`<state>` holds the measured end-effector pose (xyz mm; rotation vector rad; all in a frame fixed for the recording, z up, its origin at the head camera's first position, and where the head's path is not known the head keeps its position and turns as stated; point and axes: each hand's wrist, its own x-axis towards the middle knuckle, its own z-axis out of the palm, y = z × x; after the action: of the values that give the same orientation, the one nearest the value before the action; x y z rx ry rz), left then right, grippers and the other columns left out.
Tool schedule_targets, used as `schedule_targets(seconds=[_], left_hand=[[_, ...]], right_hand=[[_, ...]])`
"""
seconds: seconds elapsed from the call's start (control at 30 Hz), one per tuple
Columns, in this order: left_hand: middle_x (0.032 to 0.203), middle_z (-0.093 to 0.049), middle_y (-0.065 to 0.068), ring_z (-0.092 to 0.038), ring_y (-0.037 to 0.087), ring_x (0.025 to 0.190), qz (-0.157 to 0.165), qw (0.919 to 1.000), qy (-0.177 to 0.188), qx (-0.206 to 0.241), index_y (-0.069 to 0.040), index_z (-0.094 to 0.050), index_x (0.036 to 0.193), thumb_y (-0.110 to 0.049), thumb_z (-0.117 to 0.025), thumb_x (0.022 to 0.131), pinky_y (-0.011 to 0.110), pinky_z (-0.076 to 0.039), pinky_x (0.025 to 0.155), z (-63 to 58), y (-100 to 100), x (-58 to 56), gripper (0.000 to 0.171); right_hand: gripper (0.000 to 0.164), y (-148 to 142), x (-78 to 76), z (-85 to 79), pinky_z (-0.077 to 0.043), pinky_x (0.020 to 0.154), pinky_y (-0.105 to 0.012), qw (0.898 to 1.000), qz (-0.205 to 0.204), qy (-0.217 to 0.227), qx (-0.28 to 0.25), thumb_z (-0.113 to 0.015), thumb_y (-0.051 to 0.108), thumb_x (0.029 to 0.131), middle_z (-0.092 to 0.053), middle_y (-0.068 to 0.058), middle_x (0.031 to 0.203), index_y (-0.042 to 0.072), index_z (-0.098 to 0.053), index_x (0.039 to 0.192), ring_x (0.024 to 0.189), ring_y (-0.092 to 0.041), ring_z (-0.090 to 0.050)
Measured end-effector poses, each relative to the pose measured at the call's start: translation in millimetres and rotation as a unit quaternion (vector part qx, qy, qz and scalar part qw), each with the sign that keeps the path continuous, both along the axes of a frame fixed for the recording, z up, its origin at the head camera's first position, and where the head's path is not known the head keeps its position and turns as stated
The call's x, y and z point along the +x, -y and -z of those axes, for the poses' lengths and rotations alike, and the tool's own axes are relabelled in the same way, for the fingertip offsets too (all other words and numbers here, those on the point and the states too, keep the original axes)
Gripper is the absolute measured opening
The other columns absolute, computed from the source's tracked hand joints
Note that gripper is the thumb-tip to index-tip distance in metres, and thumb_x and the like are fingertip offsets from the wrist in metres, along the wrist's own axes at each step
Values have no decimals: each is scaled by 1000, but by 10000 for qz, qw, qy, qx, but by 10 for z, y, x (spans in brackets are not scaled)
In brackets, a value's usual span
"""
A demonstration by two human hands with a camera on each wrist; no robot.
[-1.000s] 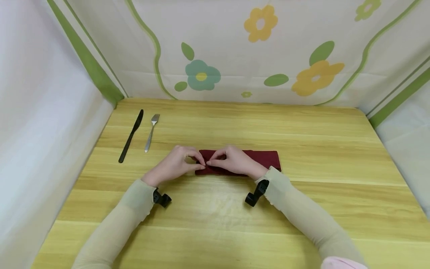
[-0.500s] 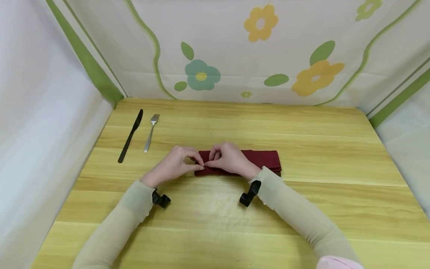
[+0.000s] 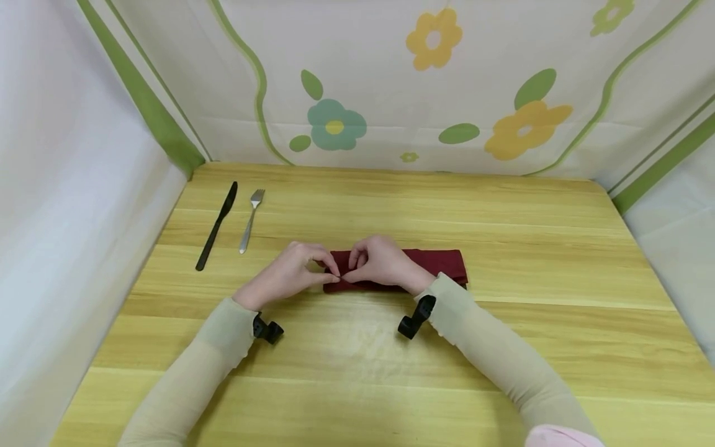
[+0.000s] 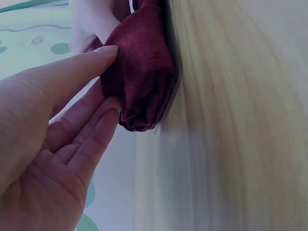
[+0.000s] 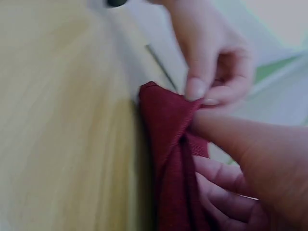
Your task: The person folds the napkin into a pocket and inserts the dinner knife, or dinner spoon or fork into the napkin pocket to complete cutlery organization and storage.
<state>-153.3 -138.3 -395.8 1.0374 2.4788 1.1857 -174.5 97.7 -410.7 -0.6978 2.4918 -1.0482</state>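
A dark red cloth napkin (image 3: 436, 262), folded into a long narrow strip, lies crosswise on the table. My left hand (image 3: 287, 273) pinches a raised edge near the strip's left end between thumb and fingertips. In the left wrist view the napkin's end (image 4: 144, 62) shows several rolled layers. My right hand (image 3: 382, 264) holds the same edge close beside the left fingertips. The right wrist view has the right thumb (image 5: 226, 132) against the fold, its tip hidden by cloth, and the other fingers curled on the far side.
A black knife (image 3: 216, 226) and a silver fork (image 3: 252, 221) lie apart on the wooden table (image 3: 357, 372), to the far left of the napkin. White curtains with a flower print (image 3: 337, 125) stand behind the table and along its sides.
My right hand has shifted slightly left along the napkin, and its fingers have drawn back from the thumb tip. The left hand stays in place, pinching the edge.
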Motion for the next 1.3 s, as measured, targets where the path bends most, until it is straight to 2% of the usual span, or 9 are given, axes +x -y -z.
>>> schedule_targets(seconds=[0.13, 0.23, 0.3, 0.4, 0.53, 0.87, 1.07, 1.2, 1.3], left_hand=[[92, -70, -12, -65, 8, 87, 124, 9999, 20, -42, -19, -78, 91, -9, -81, 89, 37, -56, 79, -5, -8, 12, 11], [92, -70, -11, -66, 8, 87, 135, 9999, 18, -27, -19, -77, 90, -8, -81, 89, 37, -56, 80, -3, -1, 21, 11], [92, -70, -11, -66, 9, 88, 117, 9999, 39, -2, -18, -78, 91, -7, -80, 90, 37, -56, 81, -5, 7, 22, 11], [93, -71, -12, -67, 10, 88, 63, 10000, 42, -1, -18, -78, 92, -8, -79, 90, 37, -56, 79, -10, 14, 16, 11], [94, -72, -12, -67, 10, 86, -19, 10000, -5, -4, -17, -77, 93, -8, -80, 90, 39, -56, 77, -13, 13, 3, 10], [92, -71, -10, -65, 6, 82, -84, 9991, -157, -388, -15, -76, 94, -9, -79, 91, 29, -55, 73, 24, -97, -80, 7], [98, -67, -2, -62, 13, 86, -168, 9951, -320, -918, -10, -73, 103, -8, -80, 90, 29, -54, 75, 52, -201, -98, 14], [102, -60, -3, -58, 15, 93, -173, 9895, -907, -1113, -13, -71, 101, -6, -81, 88, 30, -52, 80, 22, -272, -25, 18], [105, -63, -4, -58, 15, 99, 50, 9882, -1112, -1056, -14, -75, 105, -10, -79, 90, 31, -52, 85, -17, -303, 53, 16]], right_hand=[[37, 102, 39, -1, -40, 47, -26, 9918, 123, -918, 884, -87, 45, 77, -55, 7, 60, 19, -62, 70, 52, -11, -49], [44, 123, 54, 7, -36, 44, -26, 9856, 174, -1216, 1166, -85, 52, 76, -51, 5, 56, 19, -57, 67, 50, -11, -45], [42, 96, 49, 11, -39, 46, -26, 9889, 69, -1078, 1017, -83, 52, 79, -54, 6, 59, 19, -59, 70, 51, -11, -48], [30, -1, 15, 3, -46, 54, -28, 9983, -167, -395, 398, -81, 44, 87, -62, 6, 66, 19, -68, 77, 57, -12, -55], [12, -119, -36, -8, -50, 60, -29, 9973, -389, 469, -406, -82, 26, 89, -69, 4, 72, 17, -76, 84, 64, -14, -61], [10, -184, 67, 14, -52, 63, -29, 9973, -583, -331, -288, -82, 23, 89, -65, 7, 75, 18, -74, 89, 66, -10, -60], [17, -684, 106, -167, -55, 80, -36, 9968, -571, -494, -244, -78, 25, 94, -70, 9, 103, 16, -79, 108, 94, -12, -65], [20, -1100, 219, -229, -55, 77, -36, 9945, -530, -872, 241, -83, 25, 89, -68, 8, 101, 16, -80, 107, 90, -11, -63], [28, -1327, 364, -203, -53, 76, -36, 9911, -470, -1120, 546, -87, 26, 85, -67, 8, 101, 16, -80, 110, 89, -11, -61]])
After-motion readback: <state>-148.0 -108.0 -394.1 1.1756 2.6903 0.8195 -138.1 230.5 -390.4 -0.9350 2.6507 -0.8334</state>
